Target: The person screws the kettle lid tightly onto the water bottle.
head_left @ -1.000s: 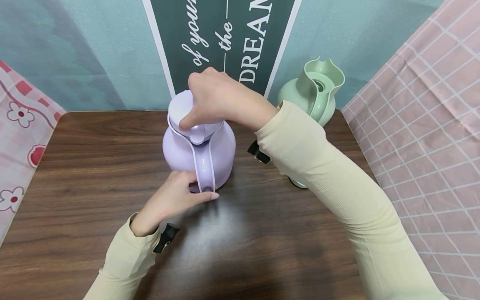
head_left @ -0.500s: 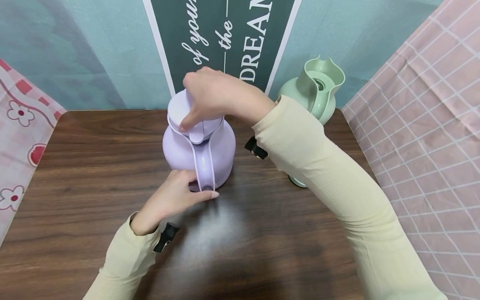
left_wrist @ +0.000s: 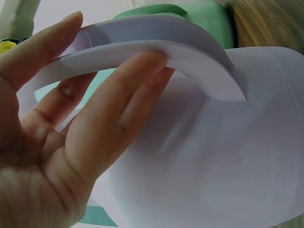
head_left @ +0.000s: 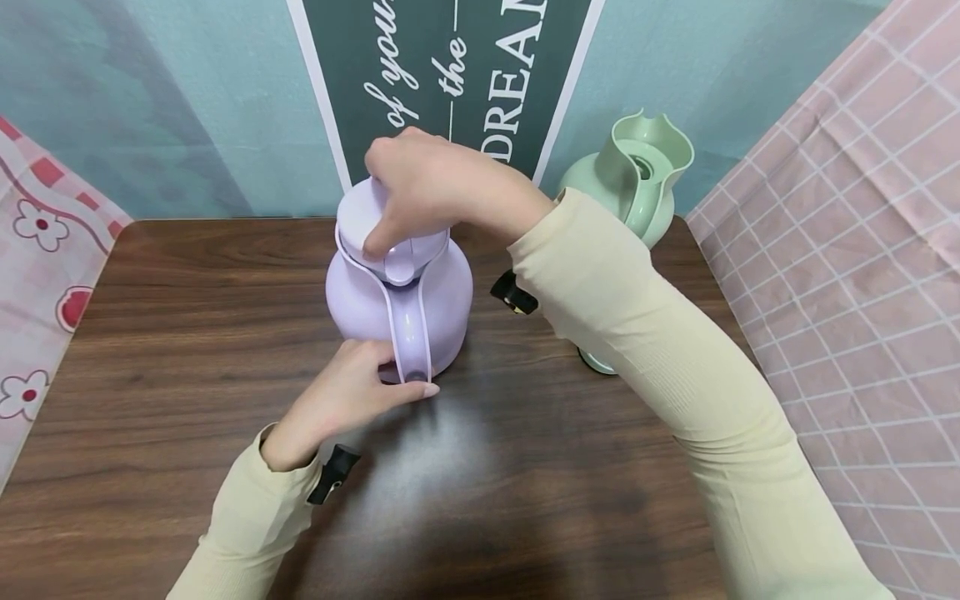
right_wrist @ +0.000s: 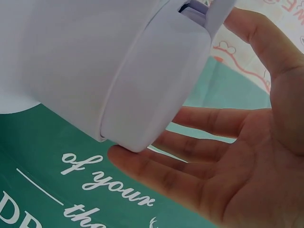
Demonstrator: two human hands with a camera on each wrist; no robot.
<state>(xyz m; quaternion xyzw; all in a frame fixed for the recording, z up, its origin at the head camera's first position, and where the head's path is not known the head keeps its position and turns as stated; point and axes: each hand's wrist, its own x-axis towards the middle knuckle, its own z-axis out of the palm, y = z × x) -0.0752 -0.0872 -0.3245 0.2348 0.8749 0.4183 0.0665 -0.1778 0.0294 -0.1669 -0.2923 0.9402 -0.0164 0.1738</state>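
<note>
A lilac thermos jug [head_left: 444, 312] stands upright on the wooden table, its handle [head_left: 408, 337] turned towards me. My left hand [head_left: 341, 400] holds the lower part of that handle, thumb on the near side and fingers through the loop, as the left wrist view also shows. From above, my right hand [head_left: 438, 183] grips the round lilac lid [head_left: 358, 215], which sits in the jug's mouth. In the right wrist view the fingertips reach the lid's [right_wrist: 152, 90] far edge and the thumb is by its tab. The head view hides the far fingers.
A pale green jug [head_left: 581, 185], its top uncovered, stands at the back right, partly behind my right sleeve [head_left: 637, 333]. A dark green printed panel [head_left: 450, 108] hangs on the back wall. Pink checked cloth [head_left: 840, 250] borders the table [head_left: 187, 333] at right.
The lid's tab has turned slightly to the right, with my right hand still on the lid. My left hand and the jug have stayed in place.
</note>
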